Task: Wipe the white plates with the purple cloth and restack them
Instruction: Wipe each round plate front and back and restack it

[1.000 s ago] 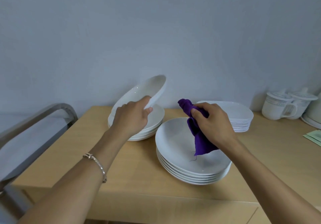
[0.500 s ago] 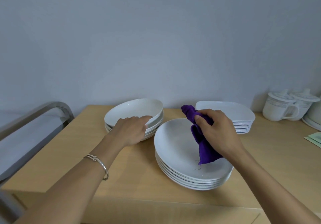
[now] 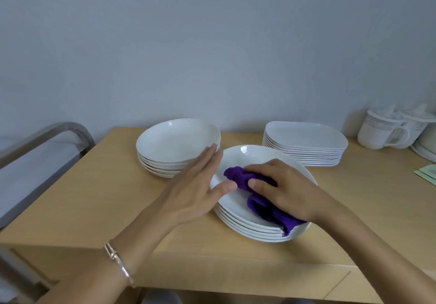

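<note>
Moved: left hand (image 3: 191, 195) has left the upper-left plate stack (image 3: 174, 143); right hand (image 3: 285, 188) has lowered the purple cloth (image 3: 238, 177) onto the centre plate stack (image 3: 247, 230).
Left hand: fingers straight, empty, thumb at the centre stack's left rim, which is nearer this hand.
Right hand: curled over the cloth, pressing it down.

Lidded mugs (image 3: 377, 132) (far right) on table (image 3: 94, 197)

L hand (image 3: 192, 194) flat, fingers straight; R hand (image 3: 284, 191) clutches cloth (image 3: 238, 177).

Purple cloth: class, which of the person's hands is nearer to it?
Right. The right hand holds the purple cloth; the left hand, fingers straight, is at the top plate's left rim.
</note>
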Tool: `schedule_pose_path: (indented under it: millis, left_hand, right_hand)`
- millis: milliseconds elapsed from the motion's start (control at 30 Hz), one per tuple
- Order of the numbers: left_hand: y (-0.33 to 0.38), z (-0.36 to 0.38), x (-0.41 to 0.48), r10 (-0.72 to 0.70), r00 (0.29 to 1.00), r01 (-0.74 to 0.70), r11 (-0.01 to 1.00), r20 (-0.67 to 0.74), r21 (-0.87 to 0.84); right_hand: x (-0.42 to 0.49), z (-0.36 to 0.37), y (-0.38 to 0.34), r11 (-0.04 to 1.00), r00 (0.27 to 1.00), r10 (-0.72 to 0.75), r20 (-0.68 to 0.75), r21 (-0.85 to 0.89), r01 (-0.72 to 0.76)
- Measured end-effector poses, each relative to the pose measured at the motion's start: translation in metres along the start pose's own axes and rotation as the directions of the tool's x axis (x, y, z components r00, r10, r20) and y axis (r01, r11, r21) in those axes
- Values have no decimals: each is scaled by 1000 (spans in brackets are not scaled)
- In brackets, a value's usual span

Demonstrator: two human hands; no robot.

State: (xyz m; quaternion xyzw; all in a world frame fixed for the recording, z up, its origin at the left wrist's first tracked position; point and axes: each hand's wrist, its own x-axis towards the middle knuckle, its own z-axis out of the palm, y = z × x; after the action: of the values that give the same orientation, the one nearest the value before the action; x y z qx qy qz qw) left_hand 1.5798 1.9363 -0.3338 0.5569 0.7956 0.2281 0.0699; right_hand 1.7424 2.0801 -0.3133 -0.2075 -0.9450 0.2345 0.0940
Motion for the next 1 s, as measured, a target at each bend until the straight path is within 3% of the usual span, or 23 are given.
schedule_pose_path:
  millis: [100,300,433,600,733,867,1000]
  left_hand:
    - [10,5,-11,-71,983,74,997,172,-14]
    - [8,13,-10,-61,984,102,965,170,-241]
    - [9,10,-7,-100,974,145,965,203,-220]
    - [15,1,-7,-129,962,144,989,240,-46]
    - [19,-4,-5,-148,957,123,986,251,111]
    - [19,-2,-7,-134,965,109,987,224,119]
    - [12,5,-7,-96,980,102,995,175,-21]
  right_hand:
    - [-8,5,0,981,968,27,249,-191,22]
    - [-8,5,-14,989,920,-37,391,-116,90]
    - [34,28,-16,955,973,-76,217,-263,133]
    - [70,30,11,850,999,38,-36,-524,-51]
    - [45,5,39,746,988,137,-72,-649,-150]
    - [-5,-6,29,807,978,165,126,-588,-61]
    - [-24,-13,-7,969,900,73,430,-246,38]
